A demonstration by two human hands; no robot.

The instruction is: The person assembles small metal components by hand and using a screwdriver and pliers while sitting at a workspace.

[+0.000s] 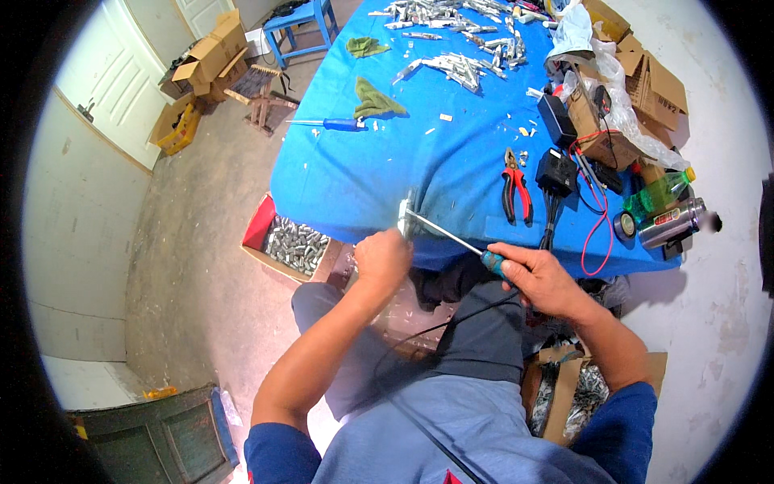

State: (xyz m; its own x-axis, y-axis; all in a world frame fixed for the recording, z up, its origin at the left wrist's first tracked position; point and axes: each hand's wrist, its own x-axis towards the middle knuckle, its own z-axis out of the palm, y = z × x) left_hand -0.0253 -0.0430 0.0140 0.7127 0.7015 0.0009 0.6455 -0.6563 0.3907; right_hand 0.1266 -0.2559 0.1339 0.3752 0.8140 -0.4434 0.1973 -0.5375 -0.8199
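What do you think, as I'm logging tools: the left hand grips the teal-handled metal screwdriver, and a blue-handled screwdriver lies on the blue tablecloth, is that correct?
The head view shows the right hand, not the left hand, gripping the teal-handled metal screwdriver. The blue-handled screwdriver does lie on the blue tablecloth.

A white panelled door [117, 81] stands far left, a blue stool [300, 18] farther back on the brownish floor [193, 218]; a patchy white wall [717, 145] rises right.
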